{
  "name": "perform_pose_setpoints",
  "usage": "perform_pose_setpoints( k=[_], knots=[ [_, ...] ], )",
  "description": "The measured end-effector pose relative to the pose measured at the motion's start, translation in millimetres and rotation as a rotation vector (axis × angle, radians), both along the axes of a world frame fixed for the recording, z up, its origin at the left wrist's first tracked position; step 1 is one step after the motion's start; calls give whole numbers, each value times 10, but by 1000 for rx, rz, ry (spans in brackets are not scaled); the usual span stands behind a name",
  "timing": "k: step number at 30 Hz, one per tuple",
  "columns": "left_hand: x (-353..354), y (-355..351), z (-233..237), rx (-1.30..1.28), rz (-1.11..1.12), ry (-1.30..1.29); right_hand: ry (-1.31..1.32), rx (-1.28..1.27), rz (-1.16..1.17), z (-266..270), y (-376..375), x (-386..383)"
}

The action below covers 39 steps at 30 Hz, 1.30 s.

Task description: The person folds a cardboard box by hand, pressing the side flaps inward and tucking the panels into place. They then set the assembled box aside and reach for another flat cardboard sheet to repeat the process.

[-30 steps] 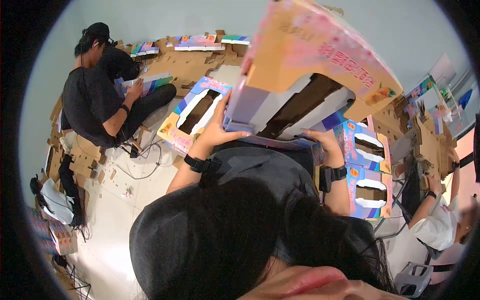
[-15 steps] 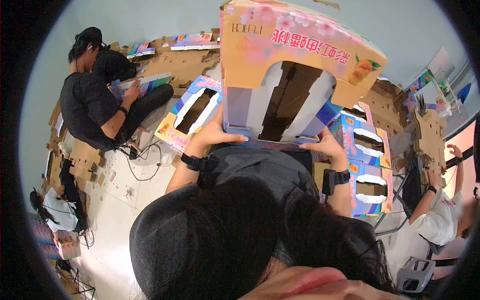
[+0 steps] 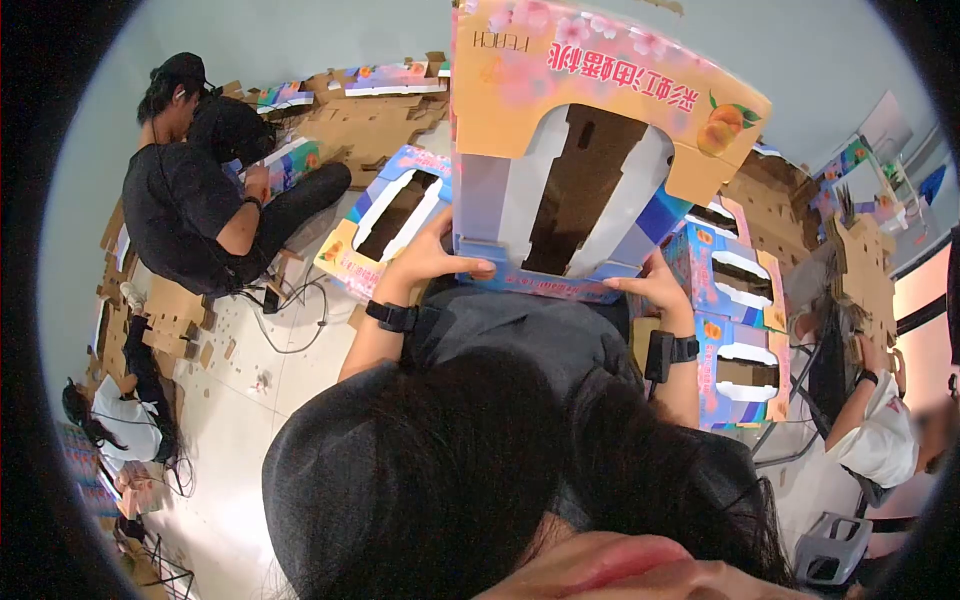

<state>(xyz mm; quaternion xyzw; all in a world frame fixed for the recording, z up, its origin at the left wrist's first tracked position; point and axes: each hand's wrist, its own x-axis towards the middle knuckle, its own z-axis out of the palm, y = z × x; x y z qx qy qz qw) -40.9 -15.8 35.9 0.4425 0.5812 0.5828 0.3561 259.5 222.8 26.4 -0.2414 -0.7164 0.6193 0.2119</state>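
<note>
A printed peach carton (image 3: 610,75) with an orange and pink blossom panel stands tilted in front of my chest, and its lettering appears upside down. Through the cut-out in its side, brown cardboard shows inside. My left hand (image 3: 440,255) grips the lower left edge, thumb laid on the near side. At the lower right corner my right hand (image 3: 655,288) holds it the same way. Most of my fingers are hidden behind the carton. Close by my left hand lies another printed carton (image 3: 345,265), and to the right of my right hand are stacked cartons (image 3: 745,330).
A person in black (image 3: 185,200) sits at the left handling a printed sheet. Another person (image 3: 130,425) is at the lower left. At the right a person in white (image 3: 880,430) works by brown cardboard sheets (image 3: 865,270). A grey stool (image 3: 832,548) stands at lower right; cables (image 3: 290,345) cross the floor.
The carton in my hands has shifted slightly to the right and tilted a little. The person at the right has lowered a raised hand. The left person's printed sheet has moved.
</note>
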Motion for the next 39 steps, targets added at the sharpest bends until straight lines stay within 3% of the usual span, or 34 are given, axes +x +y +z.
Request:
perform_pose_setpoints(
  k=[5,8,11,18,25,39],
  knots=[
    [20,-123,199,-123,-48,95,-83,12,58,-64,41,92],
    [29,-189,219,-159,-96,54,-119,-13,126,179,-149,143],
    [-78,-219,91,-85,-187,102,-123,70,208,212,-80,328],
    [-74,-427,162,271,-113,-82,185,-159,48,78,-11,931],
    [69,-590,449,320,-96,2,403,-152,-63,300,-427,843],
    [175,-640,601,320,-113,128,538,-207,-162,462,-559,751]
  ],
)
